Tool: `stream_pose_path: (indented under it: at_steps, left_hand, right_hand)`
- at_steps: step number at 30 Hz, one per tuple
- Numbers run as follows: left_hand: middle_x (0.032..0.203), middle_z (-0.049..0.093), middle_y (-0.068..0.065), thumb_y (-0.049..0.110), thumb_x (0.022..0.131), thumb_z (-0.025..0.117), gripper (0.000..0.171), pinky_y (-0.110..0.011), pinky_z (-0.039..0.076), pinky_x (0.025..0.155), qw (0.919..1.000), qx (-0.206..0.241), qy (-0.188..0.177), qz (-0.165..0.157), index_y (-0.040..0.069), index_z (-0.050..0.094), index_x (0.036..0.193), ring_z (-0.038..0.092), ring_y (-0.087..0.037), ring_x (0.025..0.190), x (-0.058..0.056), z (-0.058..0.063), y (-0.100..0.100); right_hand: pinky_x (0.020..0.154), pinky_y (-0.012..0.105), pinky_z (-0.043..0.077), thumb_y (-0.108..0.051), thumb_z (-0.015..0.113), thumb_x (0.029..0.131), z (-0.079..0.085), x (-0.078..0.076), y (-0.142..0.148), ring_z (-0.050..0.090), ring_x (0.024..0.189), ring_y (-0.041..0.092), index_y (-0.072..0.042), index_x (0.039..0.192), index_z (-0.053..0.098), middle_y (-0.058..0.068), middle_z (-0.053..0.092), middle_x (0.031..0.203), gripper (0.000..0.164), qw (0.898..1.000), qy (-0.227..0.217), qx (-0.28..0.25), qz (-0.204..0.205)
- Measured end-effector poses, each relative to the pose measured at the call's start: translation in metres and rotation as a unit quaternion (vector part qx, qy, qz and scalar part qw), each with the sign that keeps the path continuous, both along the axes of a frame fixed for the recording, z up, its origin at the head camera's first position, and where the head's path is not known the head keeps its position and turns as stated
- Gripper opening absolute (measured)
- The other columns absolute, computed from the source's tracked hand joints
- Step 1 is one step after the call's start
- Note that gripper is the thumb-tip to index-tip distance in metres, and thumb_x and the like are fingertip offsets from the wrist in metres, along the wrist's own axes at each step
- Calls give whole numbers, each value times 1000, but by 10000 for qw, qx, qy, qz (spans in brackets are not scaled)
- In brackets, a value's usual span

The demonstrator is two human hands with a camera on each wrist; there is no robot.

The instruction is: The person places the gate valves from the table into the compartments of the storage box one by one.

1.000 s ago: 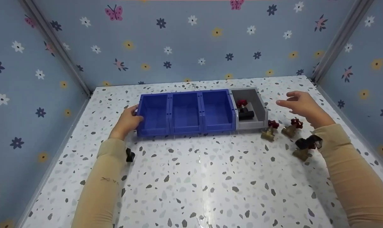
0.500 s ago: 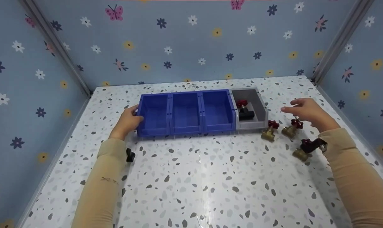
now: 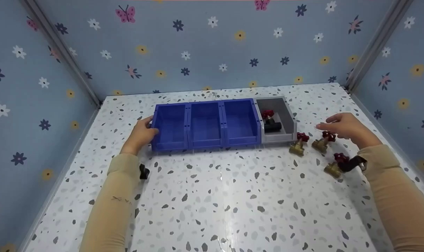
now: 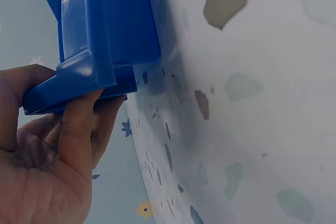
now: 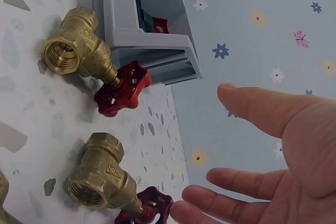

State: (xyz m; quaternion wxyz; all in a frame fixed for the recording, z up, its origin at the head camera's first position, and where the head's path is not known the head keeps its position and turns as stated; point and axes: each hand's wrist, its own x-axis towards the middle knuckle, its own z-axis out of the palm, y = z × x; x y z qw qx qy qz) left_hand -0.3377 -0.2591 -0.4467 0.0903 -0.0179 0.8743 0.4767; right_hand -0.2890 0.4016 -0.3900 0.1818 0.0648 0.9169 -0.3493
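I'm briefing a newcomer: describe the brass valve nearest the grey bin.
On the speckled table, three blue bins end at a grey bin on the right. Beside its front right corner lies a brass valve with a red handle; of the three visible outside, this sits furthest left.

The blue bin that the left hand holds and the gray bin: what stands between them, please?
Two other blue bins stand between the held blue bin and the gray bin, side by side in one row; the head view shows this.
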Motion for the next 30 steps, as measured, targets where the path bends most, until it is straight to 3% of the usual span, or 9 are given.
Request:
stream_pose_path:
  at_steps: [6, 12, 15, 18, 22, 25, 30]
  left_hand:
    - [163, 48, -31, 6, 102, 49, 76, -57, 50, 119, 9999, -32, -82, 69, 6, 22, 174, 56, -44, 146, 0, -1, 2]
    - [164, 46, -32, 6, 103, 48, 76, -57, 48, 122, 9999, -86, -67, 68, 5, 22, 173, 53, -45, 148, 1, 0, 2]
    - [165, 46, -32, 6, 102, 48, 76, -57, 48, 121, 9999, -69, -72, 56, 5, 22, 174, 53, -45, 148, 2, 0, 2]
    - [166, 45, -32, 6, 102, 48, 76, -57, 47, 122, 10000, -34, -53, 32, 5, 22, 174, 52, -45, 149, 3, 1, 2]
    - [167, 42, -32, 6, 102, 49, 76, -57, 45, 124, 10000, -72, -24, 41, 5, 22, 173, 49, -44, 152, 2, 2, 2]
    - [168, 42, -31, 7, 102, 49, 76, -57, 44, 125, 9999, -122, -9, 47, 5, 22, 173, 49, -44, 153, 2, 1, 2]
    - [166, 45, -32, 6, 102, 49, 76, -57, 47, 122, 10000, -58, 7, 29, 5, 23, 173, 52, -45, 150, 1, 0, 2]
  right_hand:
    - [121, 69, 41, -55, 68, 103, -4, 3, 6, 46, 142, 64, 13, 162, 32, 40, 38, 160, 97, 10000, -16, -3, -89]
    - [119, 68, 45, -53, 69, 104, -7, 6, 10, 50, 141, 60, 15, 159, 35, 39, 42, 156, 94, 9999, 75, -8, -94]
    - [113, 65, 51, -55, 70, 102, -8, 7, 11, 60, 131, 53, 13, 151, 48, 33, 58, 143, 87, 9998, 152, 129, -58]
    - [103, 57, 58, -56, 73, 100, -10, 7, 12, 70, 111, 36, 8, 138, 62, 19, 72, 122, 76, 9995, 130, 270, 45]
    - [91, 44, 61, -59, 76, 97, -11, 6, 12, 71, 93, 20, 4, 126, 72, 8, 77, 106, 70, 9990, 4, 383, 227]
    - [86, 41, 63, -59, 77, 96, -12, 6, 12, 72, 92, 19, 5, 123, 74, 10, 78, 105, 69, 9983, -30, 468, 350]
    - [88, 47, 64, -57, 75, 98, -13, 9, 12, 74, 95, 23, 6, 116, 77, 14, 79, 105, 65, 9961, -118, 678, 551]
